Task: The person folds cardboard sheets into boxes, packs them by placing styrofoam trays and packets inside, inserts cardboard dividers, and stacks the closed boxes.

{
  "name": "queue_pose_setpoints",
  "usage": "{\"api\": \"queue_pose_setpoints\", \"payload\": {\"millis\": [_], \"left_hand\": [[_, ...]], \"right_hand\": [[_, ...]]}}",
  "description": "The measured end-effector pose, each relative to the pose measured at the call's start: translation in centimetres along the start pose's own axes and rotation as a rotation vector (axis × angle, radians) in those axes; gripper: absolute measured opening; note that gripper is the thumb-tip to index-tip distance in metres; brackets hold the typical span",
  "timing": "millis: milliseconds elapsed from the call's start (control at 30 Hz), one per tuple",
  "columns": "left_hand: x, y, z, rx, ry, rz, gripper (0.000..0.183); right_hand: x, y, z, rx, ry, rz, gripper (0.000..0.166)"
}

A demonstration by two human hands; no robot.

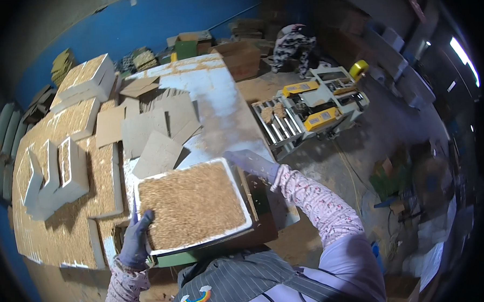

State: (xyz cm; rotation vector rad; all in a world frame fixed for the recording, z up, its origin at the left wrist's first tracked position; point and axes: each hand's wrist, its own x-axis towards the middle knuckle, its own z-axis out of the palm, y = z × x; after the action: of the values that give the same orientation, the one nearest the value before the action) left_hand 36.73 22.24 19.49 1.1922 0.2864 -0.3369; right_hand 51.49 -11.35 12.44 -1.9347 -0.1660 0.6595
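A shallow white tray (193, 201) full of light brown, grain-like material lies in front of me, over a cardboard box (250, 241) with a green lower part. My left hand (138, 240), in a purple glove, grips the tray's left edge, thumb over the rim. My right hand (254, 164), gloved too, lies at the tray's far right corner; its fingertips are partly hidden behind the rim. Past the tray, loose cardboard sheets (157, 154) lie in a pile. On the left, more filled white trays (75, 174) stand close together, some stacked or tilted on edge.
The pale table (220, 111) stretches away ahead. To its right stands a roller conveyor machine with yellow parts (311, 105). A person (292, 47) bends over near a large open carton (240, 60) at the back. Green rolled sacks (6, 129) are stacked far left.
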Motion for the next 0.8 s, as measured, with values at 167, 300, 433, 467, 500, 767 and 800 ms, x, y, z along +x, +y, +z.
{"api": "queue_pose_setpoints", "payload": {"millis": [167, 300, 433, 467, 500, 767, 800], "left_hand": [[1.2, -1.1, 2.0, 0.308, 0.037, -0.055, 0.074], [1.9, -3.7, 2.2, 1.258, 0.237, 0.186, 0.062], [0.8, -3.2, 2.2, 1.171, 0.330, 0.517, 0.049], [0.3, -2.8, 2.1, 1.145, 0.285, 0.584, 0.050], [-0.1, -2.5, 1.9, 1.118, 0.237, 0.651, 0.051], [-5.9, -5.0, -12.7, 0.689, 0.904, 0.270, 0.015], [-5.5, -6.4, -14.6, 0.804, 0.882, 0.332, 0.014]], "right_hand": [[-1.8, -2.5, -5.3, 0.031, -0.319, -0.056, 0.045], [7.8, -6.6, -4.8, -0.292, -0.568, 0.008, 0.050], [19.9, -7.8, 5.5, -0.664, -0.301, -0.283, 0.067], [23.5, -7.0, 7.4, -0.695, -0.226, -0.206, 0.074], [26.6, -5.8, 9.2, -0.726, -0.147, -0.125, 0.081], [30.8, -3.2, 6.8, -0.944, 0.042, -0.160, 0.035], [30.2, -4.3, 6.1, -0.899, 0.133, -0.212, 0.036]]}}
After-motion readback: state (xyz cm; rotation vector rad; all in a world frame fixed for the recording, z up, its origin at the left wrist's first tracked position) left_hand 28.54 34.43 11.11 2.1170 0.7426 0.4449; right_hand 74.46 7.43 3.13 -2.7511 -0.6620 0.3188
